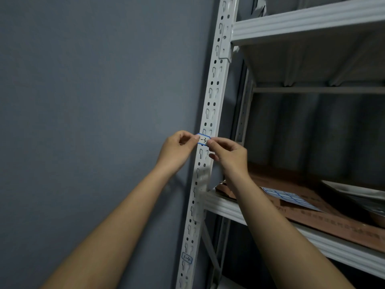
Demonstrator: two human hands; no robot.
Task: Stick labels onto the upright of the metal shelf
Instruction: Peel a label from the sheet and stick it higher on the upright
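Both hands, left hand [179, 149] and right hand [229, 155], pinch a blue-edged label [203, 140] against the white upright [214, 97].

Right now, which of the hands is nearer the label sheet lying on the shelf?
Right. The right hand is up and left of the label sheet; the left hand is farther left, beyond the upright.

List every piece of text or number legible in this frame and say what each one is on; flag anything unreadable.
"-3": handwritten on the blue-bordered label that the left hand and right hand pinch against the upright; anything before the dash is hidden by fingers.
"1-4": handwritten on the lower label stuck on the upright.
Print on the brown cardboard: too blurred to read.
Label sheet on the cardboard: no writing can be made out.
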